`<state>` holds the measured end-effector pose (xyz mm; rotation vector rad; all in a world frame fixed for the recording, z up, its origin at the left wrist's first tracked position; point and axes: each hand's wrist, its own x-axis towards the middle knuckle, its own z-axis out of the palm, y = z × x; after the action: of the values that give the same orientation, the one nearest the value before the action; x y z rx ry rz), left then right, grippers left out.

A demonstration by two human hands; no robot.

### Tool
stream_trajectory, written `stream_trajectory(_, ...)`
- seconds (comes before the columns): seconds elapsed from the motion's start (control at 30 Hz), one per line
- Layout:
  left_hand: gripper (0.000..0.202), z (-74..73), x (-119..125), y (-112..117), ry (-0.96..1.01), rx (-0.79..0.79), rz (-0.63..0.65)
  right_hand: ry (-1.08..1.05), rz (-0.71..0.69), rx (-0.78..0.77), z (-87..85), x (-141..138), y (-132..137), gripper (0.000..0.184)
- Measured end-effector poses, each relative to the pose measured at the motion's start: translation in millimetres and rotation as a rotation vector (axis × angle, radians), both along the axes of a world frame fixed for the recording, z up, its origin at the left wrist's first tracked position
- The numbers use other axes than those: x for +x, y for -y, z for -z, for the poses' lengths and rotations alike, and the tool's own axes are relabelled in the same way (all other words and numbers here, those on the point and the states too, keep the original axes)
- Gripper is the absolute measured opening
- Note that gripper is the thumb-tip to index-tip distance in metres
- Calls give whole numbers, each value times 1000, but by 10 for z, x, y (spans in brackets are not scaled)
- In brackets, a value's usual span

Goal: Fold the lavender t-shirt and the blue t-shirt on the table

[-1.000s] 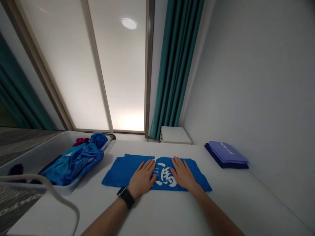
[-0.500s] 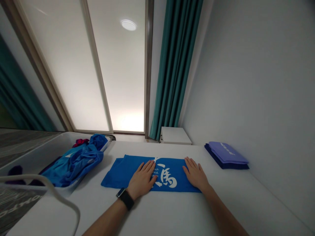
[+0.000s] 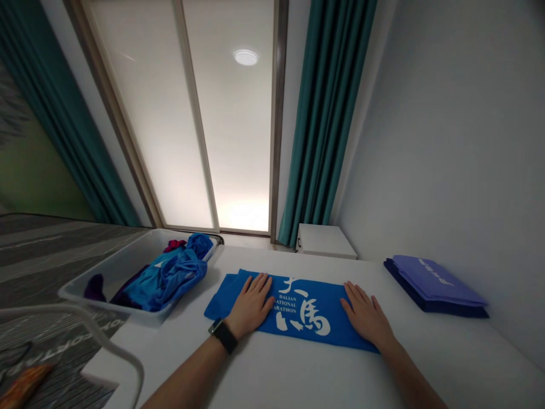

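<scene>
Going left to right: left hand (image 3: 250,307) lies flat on the blue Dalian marathon towel (image 3: 306,301), fingers spread, no grip at all. Right hand (image 3: 366,317) is just as open, nearer the towel's right end. Its long axis runs sideways across the white counter (image 3: 298,375).

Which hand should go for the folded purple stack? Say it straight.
Right, probably: the right hand rests flat on the blue towel, nearest the folded purple stack, while the left hand lies farther away.
</scene>
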<state>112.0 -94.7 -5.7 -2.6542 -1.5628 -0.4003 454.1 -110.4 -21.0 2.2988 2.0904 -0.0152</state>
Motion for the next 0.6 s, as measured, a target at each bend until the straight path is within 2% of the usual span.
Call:
stream_trajectory(0.1,54,27,-252,-119,-54,38,-87,11,-5,10,37,9,-14,63)
stream_trajectory(0.2,50,-8,-470,-229,-99,30,-94,6,-3,28,76,24,-31,63)
stream_trajectory(0.33,44,-222,-642,-419,-119,-83,1,-6,-12,50,118,37,-38,63)
stream_trajectory(0.47,41,-495,-674,-653,-169,-237,86,-30,-7,95,146,53,-51,60)
stream_trajectory(0.53,39,-586,-660,-766,-184,-292,103,-66,-29,132,120,88,-95,56)
stream_trajectory(0.6,37,-638,-642,-874,-192,-344,119,-113,-108,137,39,150,-180,50)
